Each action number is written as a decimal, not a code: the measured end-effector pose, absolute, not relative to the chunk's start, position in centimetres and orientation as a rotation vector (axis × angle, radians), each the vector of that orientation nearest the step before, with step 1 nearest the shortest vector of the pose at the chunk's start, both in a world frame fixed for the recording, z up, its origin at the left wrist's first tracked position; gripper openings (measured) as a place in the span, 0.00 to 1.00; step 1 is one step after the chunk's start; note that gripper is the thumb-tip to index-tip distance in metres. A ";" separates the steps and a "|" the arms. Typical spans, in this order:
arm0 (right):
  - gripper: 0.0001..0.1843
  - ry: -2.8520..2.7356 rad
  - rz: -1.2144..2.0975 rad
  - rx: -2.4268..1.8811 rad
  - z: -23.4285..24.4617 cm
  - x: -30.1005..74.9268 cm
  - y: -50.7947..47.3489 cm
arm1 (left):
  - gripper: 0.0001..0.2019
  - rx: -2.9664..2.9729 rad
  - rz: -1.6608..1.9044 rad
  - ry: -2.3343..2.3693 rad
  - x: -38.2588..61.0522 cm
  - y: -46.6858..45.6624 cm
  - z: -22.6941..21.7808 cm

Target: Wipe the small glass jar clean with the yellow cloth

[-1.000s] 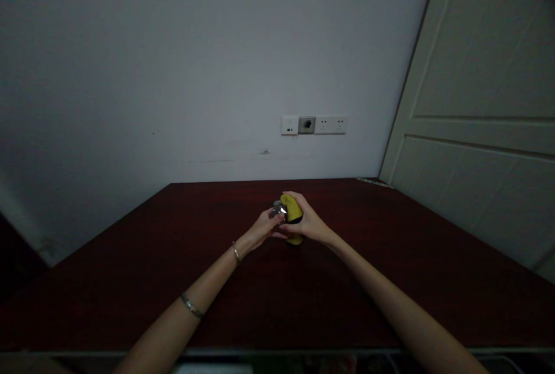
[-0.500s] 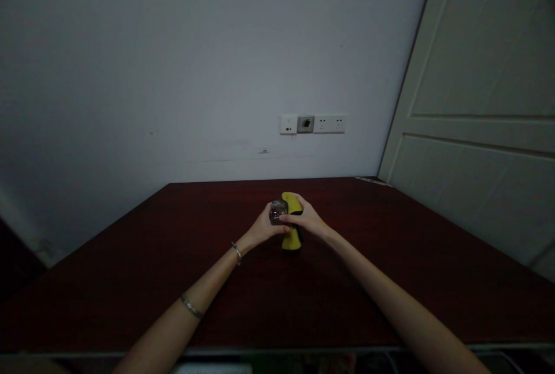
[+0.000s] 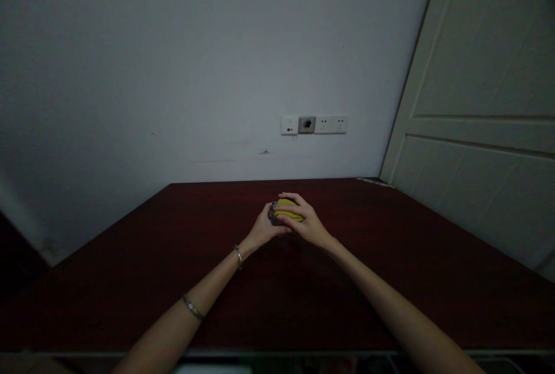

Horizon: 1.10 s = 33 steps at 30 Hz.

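A small clear, glass-like container [image 3: 273,215] is in my left hand [image 3: 261,229], whose fingers are wrapped around it from the left. My right hand [image 3: 308,225] closes over a yellow piece [image 3: 287,207] that looks like a soft pad or cloth. This yellow piece presses against the right side of the clear container. Both hands meet above the middle of the table, and my right fingers hide part of the yellow piece. Whether the container is open at one end I cannot tell.
The dark red table [image 3: 130,281] runs back to a pale wall [image 3: 208,62]. Sockets and a switch plate [image 3: 330,125] are set in the wall. A panelled door [image 3: 485,102] stands along the right side. A thin strip [image 3: 375,181] lies at the back right corner.
The yellow piece stood upright with its lower end hanging below my hands; now it lies sideways over the clear container. My right fingers have spread over it. The left hand has barely moved.
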State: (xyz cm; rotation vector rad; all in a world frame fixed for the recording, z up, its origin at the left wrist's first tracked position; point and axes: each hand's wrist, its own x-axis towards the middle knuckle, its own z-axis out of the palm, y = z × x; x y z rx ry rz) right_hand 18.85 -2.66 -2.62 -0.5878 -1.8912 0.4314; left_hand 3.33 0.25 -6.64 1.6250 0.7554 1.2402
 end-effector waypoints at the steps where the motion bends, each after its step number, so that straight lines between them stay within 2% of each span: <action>1: 0.11 -1.853 0.435 -0.594 -2.7 18.9 -2.5 | 0.34 1.631 1.243 0.746 3.4 0.2 -6.6; 8: 0.12 -1.658 0.555 -0.710 -3.5 19.3 -0.9 | 0.40 1.767 1.230 0.855 3.5 0.1 -6.8; 17: 0.11 -1.946 0.344 -0.564 -3.0 18.6 -3.1 | 0.39 1.834 1.243 0.946 3.5 0.0 -6.8; 25: 0.13 -1.629 0.585 -0.740 -3.5 19.0 -0.8 | 0.42 1.870 1.172 0.994 3.5 -0.6 -6.1; 33: 0.12 -1.826 0.433 -0.644 -3.1 18.8 -2.2 | 0.37 1.662 1.237 0.971 3.6 0.3 -6.8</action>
